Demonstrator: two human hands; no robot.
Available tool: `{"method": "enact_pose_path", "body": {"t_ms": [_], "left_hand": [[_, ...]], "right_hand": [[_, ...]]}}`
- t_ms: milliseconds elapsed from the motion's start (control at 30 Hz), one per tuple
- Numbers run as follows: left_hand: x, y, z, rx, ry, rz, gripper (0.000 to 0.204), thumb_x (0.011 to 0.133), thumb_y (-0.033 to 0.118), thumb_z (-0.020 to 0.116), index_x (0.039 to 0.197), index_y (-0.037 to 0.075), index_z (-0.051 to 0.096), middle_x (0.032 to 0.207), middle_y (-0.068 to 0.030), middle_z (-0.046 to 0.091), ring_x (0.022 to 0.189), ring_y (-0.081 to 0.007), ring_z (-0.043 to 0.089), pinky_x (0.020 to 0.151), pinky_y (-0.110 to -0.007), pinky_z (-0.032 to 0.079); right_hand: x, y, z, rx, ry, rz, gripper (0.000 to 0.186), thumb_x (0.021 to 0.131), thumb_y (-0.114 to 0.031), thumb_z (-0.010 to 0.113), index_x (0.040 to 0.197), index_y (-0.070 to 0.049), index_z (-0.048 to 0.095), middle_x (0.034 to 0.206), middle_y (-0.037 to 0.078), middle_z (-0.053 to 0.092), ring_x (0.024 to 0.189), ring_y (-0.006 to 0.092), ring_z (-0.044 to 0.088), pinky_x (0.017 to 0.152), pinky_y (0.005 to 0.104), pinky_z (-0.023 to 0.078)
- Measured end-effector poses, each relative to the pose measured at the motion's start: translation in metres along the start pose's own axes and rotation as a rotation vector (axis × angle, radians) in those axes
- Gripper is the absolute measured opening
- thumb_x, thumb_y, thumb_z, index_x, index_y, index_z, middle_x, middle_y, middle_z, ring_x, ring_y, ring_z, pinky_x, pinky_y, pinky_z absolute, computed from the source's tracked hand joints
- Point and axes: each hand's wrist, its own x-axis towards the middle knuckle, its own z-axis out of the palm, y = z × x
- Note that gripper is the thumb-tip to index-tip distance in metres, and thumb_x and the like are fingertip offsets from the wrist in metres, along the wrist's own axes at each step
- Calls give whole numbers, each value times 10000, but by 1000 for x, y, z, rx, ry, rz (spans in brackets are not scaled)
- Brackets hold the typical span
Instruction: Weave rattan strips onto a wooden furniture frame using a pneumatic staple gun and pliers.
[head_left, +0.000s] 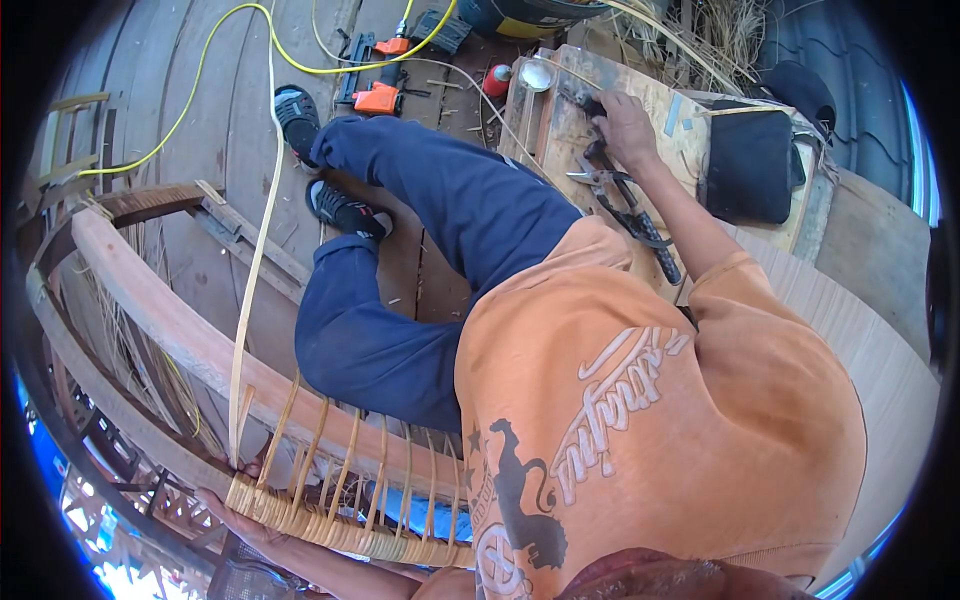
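At the lower left my left hand [240, 505] pinches a long pale rattan strip [258, 260] against a curved wooden rail [120, 410]; the frame partly hides its fingers. The strip rises from there toward the top of the view. Beside that hand, close-set rattan wrapping [340, 532] covers the rail, with thin strands crossing to a thicker pale curved beam [170, 300]. My right hand [628, 130] is on a worn wooden board [655, 105], its fingers curled over a dark metal tool [578, 92] whose kind I cannot make out. Metal snips [598, 178] lie just below it.
A black flat case [748, 165] rests on the board, and a small round dish [536, 75] stands at its far corner. An orange-and-black nail gun [378, 95] with a yellow hose [205, 70] lies on the plank floor. A dark bucket [530, 15] stands beyond.
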Motion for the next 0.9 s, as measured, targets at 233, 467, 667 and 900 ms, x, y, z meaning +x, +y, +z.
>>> {"method": "enact_pose_path", "body": {"t_ms": [233,467,667,900], "left_hand": [[1,4,10,43,14,19,569,890,505,499,1192,25,464,968,-115,571,709,-227,620,668,-364,548],[0,-3,16,60,58,46,576,883,517,509,1156,9,493,921,-108,568,690,-216,607,647,-359,536],[-5,2,15,37,87,19,564,889,503,507,1146,1,503,913,-110,579,682,-221,609,642,-359,533],[-1,1,11,18,26,17,523,897,479,509,1082,-10,532,903,-120,621,672,-234,625,624,-339,536]], "right_hand": [[18,17,-24,118,-199,-74,273,772,-141,594,1039,-96,634,993,153,619,992,345,544,840,424,447],[67,34,39,15,74,-103,177,823,-137,495,938,-34,581,956,183,593,912,368,553,785,446,448],[69,26,37,-49,72,-162,154,815,-100,482,911,-19,571,932,199,590,892,370,552,787,445,443],[71,18,38,160,-7,115,152,778,-139,497,834,-42,599,957,205,599,964,371,539,830,460,422]]}}
